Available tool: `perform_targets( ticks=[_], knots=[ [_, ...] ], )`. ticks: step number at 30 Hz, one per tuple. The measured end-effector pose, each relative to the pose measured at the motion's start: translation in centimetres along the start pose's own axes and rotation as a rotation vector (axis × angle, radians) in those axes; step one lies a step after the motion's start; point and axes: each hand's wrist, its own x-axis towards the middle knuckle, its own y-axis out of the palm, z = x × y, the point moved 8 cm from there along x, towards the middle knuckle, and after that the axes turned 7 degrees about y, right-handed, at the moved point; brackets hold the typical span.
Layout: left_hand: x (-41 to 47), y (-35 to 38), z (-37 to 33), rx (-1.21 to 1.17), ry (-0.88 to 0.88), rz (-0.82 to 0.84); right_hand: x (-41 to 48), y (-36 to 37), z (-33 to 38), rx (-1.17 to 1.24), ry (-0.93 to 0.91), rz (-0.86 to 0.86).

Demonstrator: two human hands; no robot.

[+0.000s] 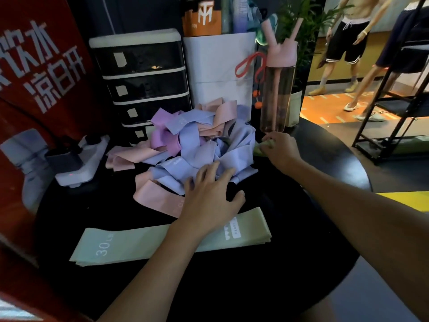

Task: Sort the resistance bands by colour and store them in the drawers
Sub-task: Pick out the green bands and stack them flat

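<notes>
Freeing a green band [261, 148]
Pinched in right hand [282, 148]; left hand [209, 196], fingers spread, pins pile [197, 145]. Draw out slowly.

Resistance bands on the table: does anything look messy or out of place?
Yes. The pink, purple and blue bands lie in one tangled, mixed heap before the drawers; only the front green band lies flat.

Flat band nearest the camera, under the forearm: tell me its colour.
The flat band is pale green with white print; head view.
</notes>
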Motion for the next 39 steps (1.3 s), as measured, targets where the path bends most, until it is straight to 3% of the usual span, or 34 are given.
perform_targets(
  ticks=[10,14,20,23,26,30,34,39],
  knots=[
    [-0.3,-0.5,-0.3,-0.008,0.02,0.03,-4.1,-6.2,3.2,0.218,-0.113,-0.11],
    [-0.3,-0.5,-0.4,-0.054,0.011,0.047,-6.0,-10.4,5.2,0.408,-0.173,-0.211],
    [-0.8,-4.1,-1.1,-0.077,-0.002,-0.232,-9.1,-13.9,7.8,0.527,-0.311,-0.269],
    [-1.4,-7.9,-3.5,-0.203,0.167,-0.471,-10.5,-13.9,9.5,0.555,-0.359,-0.206],
    [-2.0,-11.2,-5.7,-0.543,0.283,-0.602,-11.9,-13.3,11.5,0.553,-0.431,-0.12],
    [-1.6,-13.1,-5.7,-0.873,0.222,-0.618,-13.0,-12.4,12.9,0.563,-0.463,-0.035],
    [-1.9,-13.1,-3.7,-0.942,0.137,-0.619,-13.9,-11.6,13.6,0.683,-0.418,0.102],
    [-2.7,-13.3,-3.2,-1.039,0.076,-0.573,-14.0,-9.8,13.5,0.643,-0.352,0.31]
  ],
)
